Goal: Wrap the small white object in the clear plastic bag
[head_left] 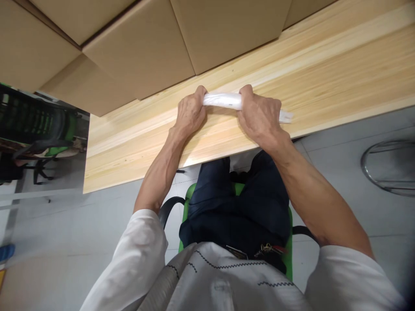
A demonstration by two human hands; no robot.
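Between my two hands stretches a white roll of thin plastic [223,100], bunched or rolled lengthwise; it looks like plastic bags or film, but its exact kind does not show. My left hand [191,109] is closed around the roll's left end, thumb on top. Farther right, my right hand [260,113] wraps around it in a fist, and a flat white tail sticks out beyond that hand. Both hands are over the pale wooden table [324,77], close to its near edge. The parts of the roll inside the fists are hidden.
Large brown cardboard boxes [139,52] stand along the table's far side. I sit on a green chair [239,188] with black armrests. A round metal stool frame [366,162] is on the floor at right, and another office chair [48,134] is at left.
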